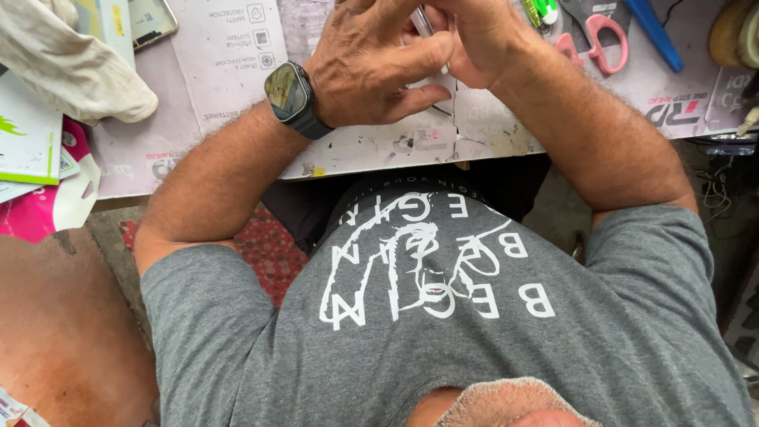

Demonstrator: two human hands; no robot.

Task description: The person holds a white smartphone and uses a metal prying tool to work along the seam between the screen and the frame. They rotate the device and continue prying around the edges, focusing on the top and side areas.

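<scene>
Covering worktable (237, 103) printed sheets, scissors (598, 39), cloth (71, 71)

Small repair or craft workbench, informal workshop setting. Worktop (237, 119) covered with scuffed, cut-marked printed sheets. Pink-handled scissors (601, 35), a blue tool handle (652, 32) and a tape roll (731, 32) lie at the far edge. Packaging (32, 134) and a cloth (71, 63) piled to one side. Cables (715, 190) hang off the edge; bare concrete floor (63, 316) below.
</scene>
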